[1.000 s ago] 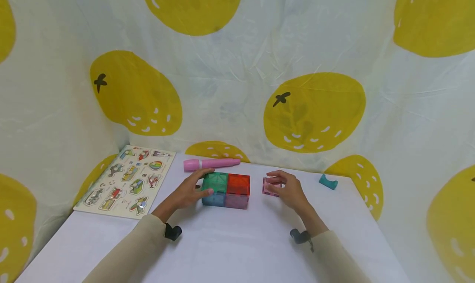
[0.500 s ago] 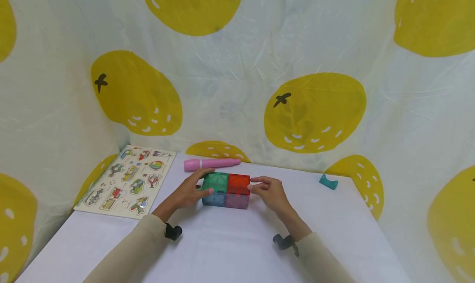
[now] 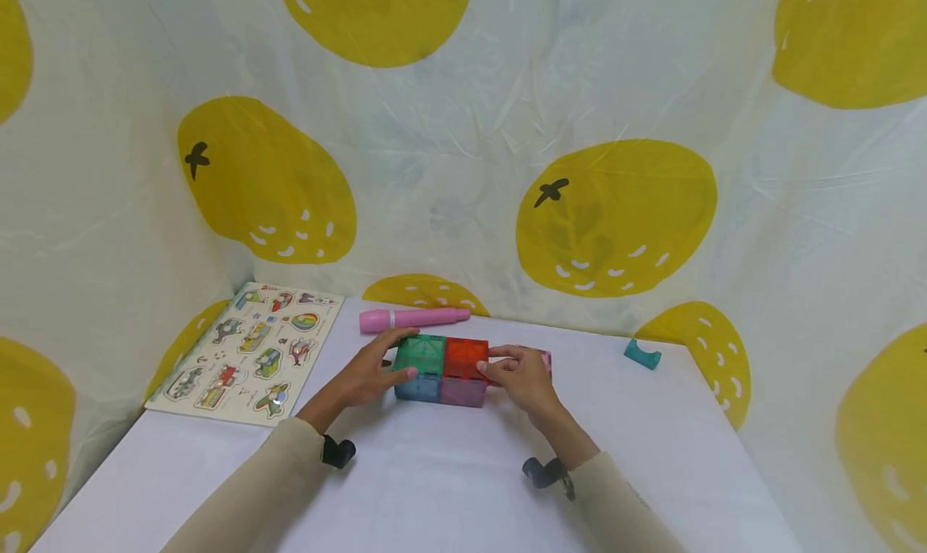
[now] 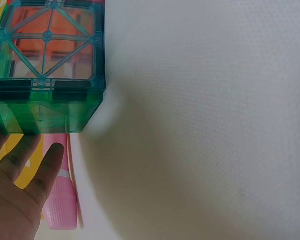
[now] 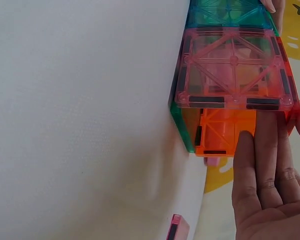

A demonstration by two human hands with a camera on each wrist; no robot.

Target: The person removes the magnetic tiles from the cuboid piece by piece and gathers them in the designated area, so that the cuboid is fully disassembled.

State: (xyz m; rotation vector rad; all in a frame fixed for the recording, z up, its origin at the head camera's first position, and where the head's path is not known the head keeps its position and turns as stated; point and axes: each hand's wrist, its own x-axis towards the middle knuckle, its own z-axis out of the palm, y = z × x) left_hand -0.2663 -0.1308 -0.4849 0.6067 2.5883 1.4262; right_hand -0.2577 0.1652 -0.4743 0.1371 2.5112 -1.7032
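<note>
Two hands flat against tile block (image 3: pixel 442 370), left hand (image 3: pixel 365 378), right hand (image 3: pixel 523 378), fingers straight, pink tile (image 5: pixel 176 226) seemingly loose, wrist view only.

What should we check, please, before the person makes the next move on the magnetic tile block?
1. Left hand steadies the tile block at its green end: ok.
2. Right hand touches the orange end with straight fingers: ok.
3. Block sits flat on the white table: ok.
4. Loose pink tile within the right hand's reach: ok, just behind it.
5. Pink pen apart from the block: ok.
6. All tile seams closed: cannot tell, the far side is hidden.
</note>
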